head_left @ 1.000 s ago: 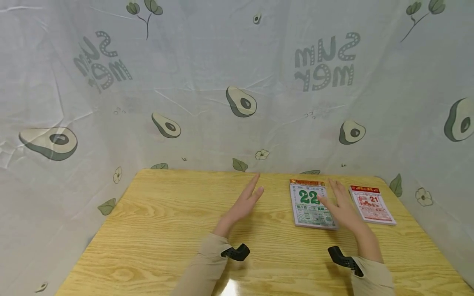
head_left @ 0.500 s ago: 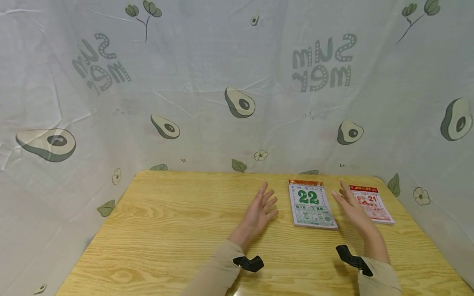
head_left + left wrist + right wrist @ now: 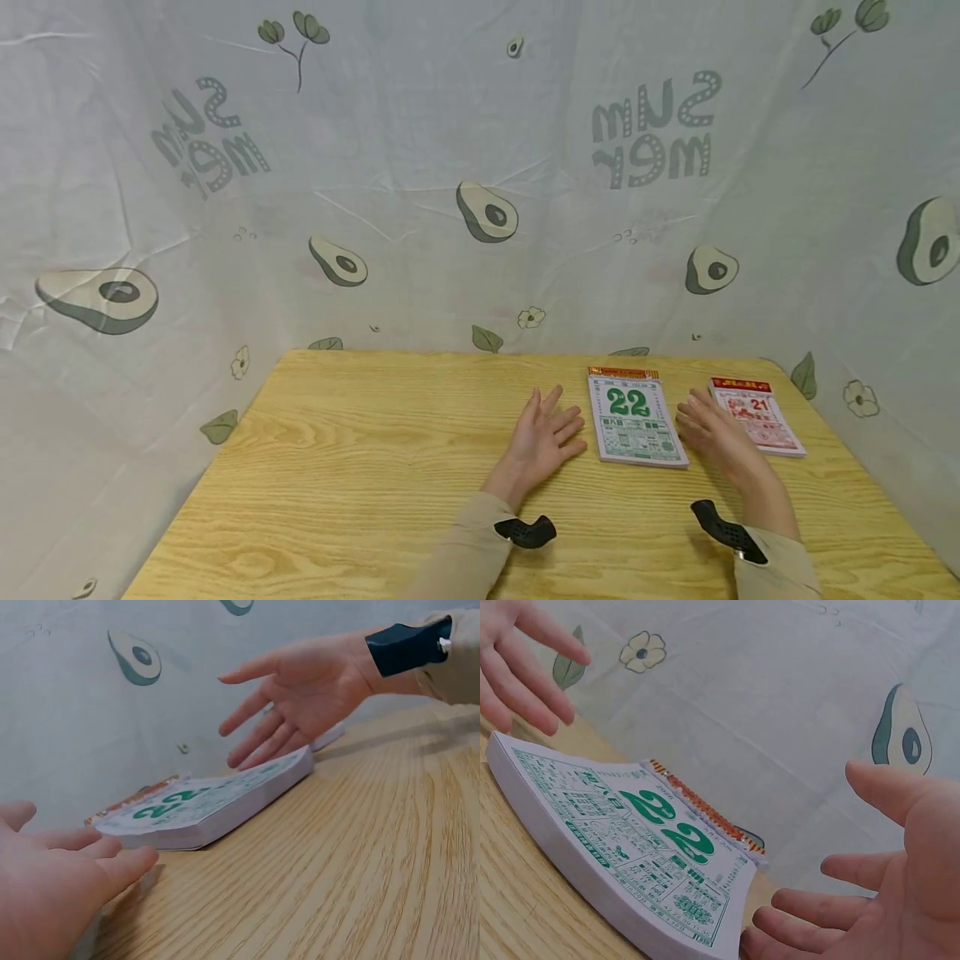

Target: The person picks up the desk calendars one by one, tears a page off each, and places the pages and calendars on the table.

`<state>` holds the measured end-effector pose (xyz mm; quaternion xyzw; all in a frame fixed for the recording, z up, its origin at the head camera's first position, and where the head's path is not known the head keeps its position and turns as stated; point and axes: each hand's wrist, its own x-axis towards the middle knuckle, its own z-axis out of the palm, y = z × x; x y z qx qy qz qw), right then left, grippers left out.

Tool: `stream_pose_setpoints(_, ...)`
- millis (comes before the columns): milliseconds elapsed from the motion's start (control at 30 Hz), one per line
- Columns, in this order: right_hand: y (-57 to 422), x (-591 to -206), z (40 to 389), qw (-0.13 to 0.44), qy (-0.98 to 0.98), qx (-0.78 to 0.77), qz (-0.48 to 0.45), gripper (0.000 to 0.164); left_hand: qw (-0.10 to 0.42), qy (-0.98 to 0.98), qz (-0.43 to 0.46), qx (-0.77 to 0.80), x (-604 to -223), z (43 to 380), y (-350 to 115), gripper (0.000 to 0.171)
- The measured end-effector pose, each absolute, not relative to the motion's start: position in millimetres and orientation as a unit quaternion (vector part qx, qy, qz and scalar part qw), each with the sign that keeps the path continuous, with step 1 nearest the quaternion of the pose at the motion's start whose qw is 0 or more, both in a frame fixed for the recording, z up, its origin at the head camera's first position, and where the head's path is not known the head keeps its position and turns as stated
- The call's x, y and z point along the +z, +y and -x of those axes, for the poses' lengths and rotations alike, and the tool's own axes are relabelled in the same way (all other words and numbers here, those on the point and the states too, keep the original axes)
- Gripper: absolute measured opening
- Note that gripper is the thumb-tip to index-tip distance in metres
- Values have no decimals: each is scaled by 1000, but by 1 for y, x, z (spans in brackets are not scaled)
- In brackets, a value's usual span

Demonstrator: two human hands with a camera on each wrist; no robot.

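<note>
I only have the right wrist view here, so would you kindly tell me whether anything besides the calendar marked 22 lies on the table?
Observer: Yes, the head view shows a second calendar, with a red 21 on it, to the right of the 22 calendar.
Operator: Thank you; is it fully in sight there?
Observer: No, the right hand hides part of its left side in the head view.
</note>
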<state>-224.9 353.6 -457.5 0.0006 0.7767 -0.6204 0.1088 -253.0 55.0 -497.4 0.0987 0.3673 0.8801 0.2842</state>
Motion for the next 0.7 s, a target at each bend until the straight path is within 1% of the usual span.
stream_pose_setpoints(167, 353, -462, 226, 124, 753, -645, -25, 85, 291, 339, -87, 891, -503, 255, 63, 77)
stream_pose_setpoints(433, 355, -465, 227, 118, 742, -659, -28, 82, 309, 318, -80, 893, -508, 258, 72, 93)
stream_pose_setpoints(533, 355, -465, 227, 119, 741, -660, -21, 82, 311, 316, -75, 893, -508, 259, 75, 95)
stream_pose_setpoints(700, 355, -466, 228, 121, 741, -661, -15, 81, 312, 323, -65, 891, -508, 259, 76, 90)
